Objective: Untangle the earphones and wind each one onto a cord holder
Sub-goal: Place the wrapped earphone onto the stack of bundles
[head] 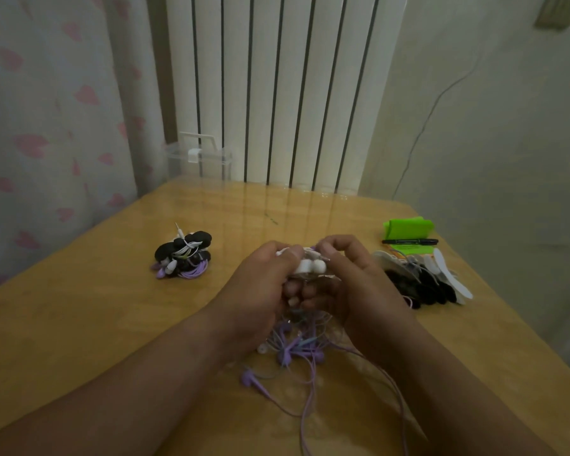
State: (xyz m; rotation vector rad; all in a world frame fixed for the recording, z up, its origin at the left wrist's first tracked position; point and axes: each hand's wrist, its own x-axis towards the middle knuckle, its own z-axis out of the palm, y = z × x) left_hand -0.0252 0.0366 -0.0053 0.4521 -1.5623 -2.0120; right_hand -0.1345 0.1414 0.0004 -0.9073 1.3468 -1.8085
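Both left hand (260,284) and right hand (351,281) pinch a white earphone (311,266) above the purple tangle (298,352) at 6 o'clock, where a hard tug could tighten knots.

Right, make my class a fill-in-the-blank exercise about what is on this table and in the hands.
The left hand and right hand together hold a ____ cord holder.
The loose earphones under the hands are mostly ____.
The black marker lies beside a bright ____ item.
The pile of wound holders lies to the person's ____.
Missing words: white, purple, green, left.
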